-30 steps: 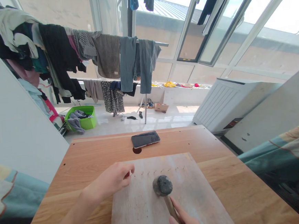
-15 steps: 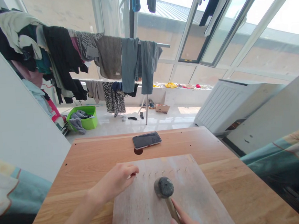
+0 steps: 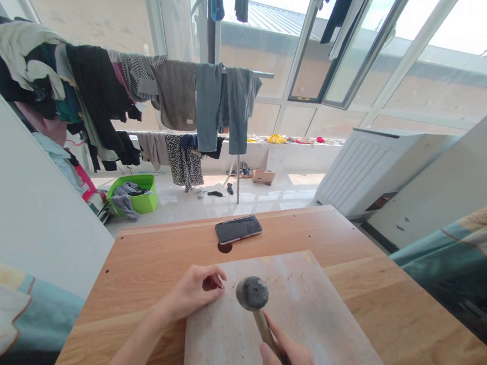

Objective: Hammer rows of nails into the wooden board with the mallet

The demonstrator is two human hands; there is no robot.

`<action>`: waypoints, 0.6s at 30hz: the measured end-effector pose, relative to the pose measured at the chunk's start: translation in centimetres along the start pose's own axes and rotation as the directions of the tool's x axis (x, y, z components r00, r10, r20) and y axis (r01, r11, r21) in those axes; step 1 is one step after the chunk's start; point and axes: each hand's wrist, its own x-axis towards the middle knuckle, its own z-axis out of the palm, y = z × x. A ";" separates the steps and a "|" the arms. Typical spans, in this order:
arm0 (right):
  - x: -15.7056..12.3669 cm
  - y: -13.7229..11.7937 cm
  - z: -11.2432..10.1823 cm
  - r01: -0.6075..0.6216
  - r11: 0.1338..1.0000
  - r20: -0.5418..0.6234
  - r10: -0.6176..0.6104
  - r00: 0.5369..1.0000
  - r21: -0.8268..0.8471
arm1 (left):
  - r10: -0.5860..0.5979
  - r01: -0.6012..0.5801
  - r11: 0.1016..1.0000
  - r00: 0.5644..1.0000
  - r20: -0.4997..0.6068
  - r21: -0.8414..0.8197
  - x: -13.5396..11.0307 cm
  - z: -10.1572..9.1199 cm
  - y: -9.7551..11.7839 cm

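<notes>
My right hand is wrapped round the handle of a mallet with a dark, round head, raised over a pale wooden board. At the board's upper left edge rests my left hand. Its thumb and forefinger curl together in a pinch around what looks like a small nail, mostly hidden by the fingertips. Several thin nails stand in a row across the upper part of the board, some leaning. One nail is at the right end, and the mallet head hides the middle of the row.
Under the board is a wooden table with a phone near its far edge, beside a round hole. Beyond it stand a clothes rack with hanging laundry and a green basket. A white cabinet is at right.
The mallet has moved left and slightly up, towards my left hand. My left thumb and forefinger have shifted, showing a wider loop between them.
</notes>
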 end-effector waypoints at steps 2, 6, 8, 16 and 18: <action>0.4 -1.3 1.1 0.038 0.999 0.007 -0.038 0.999 0.005 | 0.004 -0.004 1.000 1.000 -0.006 -0.009 0.0 0.0 0.1; 1.1 -3.1 2.7 0.046 0.997 0.041 -0.049 0.998 0.063 | 0.027 -0.027 0.999 1.000 -0.010 -0.020 0.1 0.0 0.5; 1.3 -3.5 3.2 0.038 0.995 0.039 -0.041 0.998 0.090 | 0.033 -0.033 0.999 0.999 -0.013 -0.018 0.1 0.1 0.5; 1.4 -3.5 3.3 -0.019 0.989 0.018 0.017 1.000 0.148 | 0.019 -0.020 0.999 1.000 -0.020 -0.029 0.1 0.2 0.1; 1.4 -3.6 3.3 -0.011 0.990 0.013 0.009 1.000 0.144 | 0.012 -0.013 1.000 1.000 -0.022 -0.027 0.0 0.2 0.2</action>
